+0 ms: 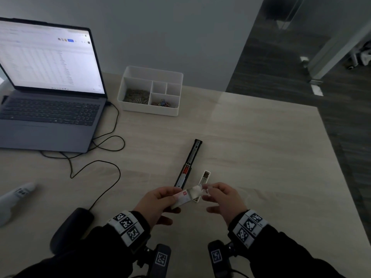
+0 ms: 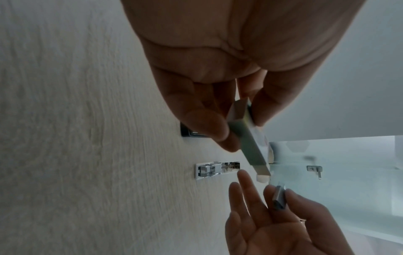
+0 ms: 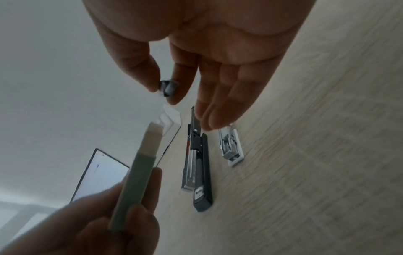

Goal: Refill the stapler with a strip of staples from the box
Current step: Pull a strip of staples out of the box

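Note:
The black stapler (image 1: pixel 188 163) lies opened flat on the table, its staple channel facing up; the right wrist view shows the stapler (image 3: pixel 199 165) beside the box's white inner tray (image 3: pixel 231 146), which holds several staple strips. The tray (image 1: pixel 205 180) lies just right of the stapler. My left hand (image 1: pixel 170 195) grips the box's outer sleeve (image 1: pixel 181 198), held tilted above the table. In the left wrist view the sleeve (image 2: pixel 248 138) sits between thumb and fingers. My right hand (image 1: pixel 206 190) pinches a short staple strip (image 3: pixel 170 88) between thumb and forefinger, with the other fingers straight. The strip (image 2: pixel 279 198) hovers near the sleeve's open end.
An open laptop (image 1: pixel 50 87) stands at the far left with a black cable (image 1: pixel 96 157) looping over the table. A white divided organizer (image 1: pixel 152 91) with clips sits behind the stapler. A dark mouse (image 1: pixel 76 221) lies near my left arm. The table's edge (image 1: pixel 341 167) runs along the right.

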`<state>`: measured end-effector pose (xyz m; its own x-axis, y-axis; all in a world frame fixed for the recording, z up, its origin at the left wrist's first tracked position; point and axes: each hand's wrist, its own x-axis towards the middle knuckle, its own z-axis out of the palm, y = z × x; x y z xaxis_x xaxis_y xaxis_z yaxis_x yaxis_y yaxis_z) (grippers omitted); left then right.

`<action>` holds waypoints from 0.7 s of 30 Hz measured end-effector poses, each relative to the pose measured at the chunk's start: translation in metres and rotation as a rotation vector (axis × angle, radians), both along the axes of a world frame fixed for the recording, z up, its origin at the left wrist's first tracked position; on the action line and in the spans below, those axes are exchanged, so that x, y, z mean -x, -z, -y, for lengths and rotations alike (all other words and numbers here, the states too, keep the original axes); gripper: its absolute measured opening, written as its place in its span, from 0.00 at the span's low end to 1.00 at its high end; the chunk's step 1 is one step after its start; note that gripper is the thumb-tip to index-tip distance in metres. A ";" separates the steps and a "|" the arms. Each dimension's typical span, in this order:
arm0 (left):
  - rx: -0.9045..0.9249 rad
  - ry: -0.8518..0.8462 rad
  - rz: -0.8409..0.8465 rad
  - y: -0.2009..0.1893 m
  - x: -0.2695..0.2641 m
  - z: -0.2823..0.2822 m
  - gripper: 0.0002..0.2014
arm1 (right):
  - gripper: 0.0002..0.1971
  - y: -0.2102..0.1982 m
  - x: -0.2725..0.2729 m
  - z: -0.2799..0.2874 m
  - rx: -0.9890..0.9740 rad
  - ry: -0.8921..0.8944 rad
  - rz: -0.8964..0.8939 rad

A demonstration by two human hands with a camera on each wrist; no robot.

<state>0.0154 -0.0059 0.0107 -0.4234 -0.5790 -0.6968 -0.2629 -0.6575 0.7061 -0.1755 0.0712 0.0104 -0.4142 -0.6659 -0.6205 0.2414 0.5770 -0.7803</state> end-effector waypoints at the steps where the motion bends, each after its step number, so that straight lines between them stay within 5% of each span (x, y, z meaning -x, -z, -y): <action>1: 0.001 -0.003 -0.001 0.000 0.001 -0.001 0.09 | 0.06 -0.001 0.002 -0.001 0.013 0.029 0.070; 21: 0.257 0.447 0.290 0.038 0.060 -0.050 0.09 | 0.07 0.043 0.032 -0.069 -0.122 0.059 0.033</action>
<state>-0.0449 0.0437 -0.0273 -0.4780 -0.5540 -0.6816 -0.6812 -0.2561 0.6858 -0.2078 0.1398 -0.0325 -0.4284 -0.5598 -0.7093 0.3021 0.6511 -0.6963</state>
